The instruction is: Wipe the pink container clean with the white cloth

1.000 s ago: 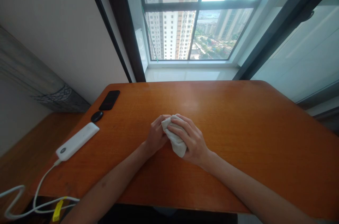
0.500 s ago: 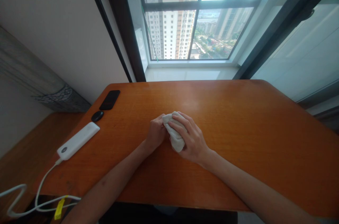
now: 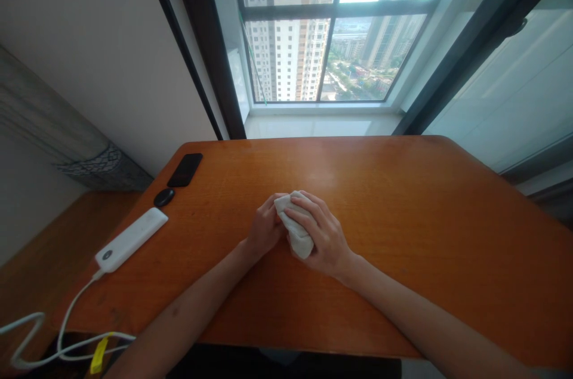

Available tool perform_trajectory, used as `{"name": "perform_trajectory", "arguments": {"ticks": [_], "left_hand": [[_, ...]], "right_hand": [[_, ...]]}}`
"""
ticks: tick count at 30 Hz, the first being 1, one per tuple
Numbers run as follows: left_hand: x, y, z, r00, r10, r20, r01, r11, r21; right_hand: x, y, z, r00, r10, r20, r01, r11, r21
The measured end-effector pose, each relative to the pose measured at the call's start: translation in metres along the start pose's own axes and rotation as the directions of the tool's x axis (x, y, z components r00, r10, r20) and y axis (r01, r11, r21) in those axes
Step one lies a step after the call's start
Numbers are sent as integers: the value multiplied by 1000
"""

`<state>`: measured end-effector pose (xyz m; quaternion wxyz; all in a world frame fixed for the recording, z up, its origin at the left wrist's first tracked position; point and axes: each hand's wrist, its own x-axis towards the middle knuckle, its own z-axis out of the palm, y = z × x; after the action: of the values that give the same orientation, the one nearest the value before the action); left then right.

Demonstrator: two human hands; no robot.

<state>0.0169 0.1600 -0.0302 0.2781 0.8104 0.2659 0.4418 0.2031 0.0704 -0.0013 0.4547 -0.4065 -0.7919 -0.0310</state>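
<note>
A crumpled white cloth (image 3: 296, 231) is bunched up over the middle of the wooden table. My right hand (image 3: 326, 237) is closed around it, with the fingers laid across its top and the cloth hanging out below them. My left hand (image 3: 265, 227) is curled closed against the cloth's left edge, its fingertips partly behind the cloth. Whatever the left fingers grip is hidden, and I cannot tell whether anything is under the cloth.
On the left of the wooden table (image 3: 403, 218) lie a black phone (image 3: 185, 170), a round black object (image 3: 164, 197) and a white power strip (image 3: 131, 240). From the strip a white cable (image 3: 67, 313) with a yellow tag (image 3: 100, 355) runs off the near left edge. A window (image 3: 331, 62) stands behind.
Both hands stay together at nearly the same spot. The left fingers have shifted slightly at the cloth's edge, and the cloth's lower end has moved a little to the right.
</note>
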Motion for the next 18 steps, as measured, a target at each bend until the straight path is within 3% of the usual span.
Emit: {"name": "perform_trajectory", "arguments": {"ticks": [7, 12, 18], "left_hand": [[-1, -4, -6, 998, 59, 18, -60, 990, 129], [1, -1, -8, 1000, 9, 23, -12, 985, 174], [4, -2, -4, 985, -141, 95, 136, 989, 52]], "right_hand": [[0, 1, 0, 1000, 8, -5, -8, 1000, 11], [0, 3, 0, 1000, 5, -17, -5, 1000, 12], [3, 1, -1, 999, 17, -33, -17, 1000, 3]]}}
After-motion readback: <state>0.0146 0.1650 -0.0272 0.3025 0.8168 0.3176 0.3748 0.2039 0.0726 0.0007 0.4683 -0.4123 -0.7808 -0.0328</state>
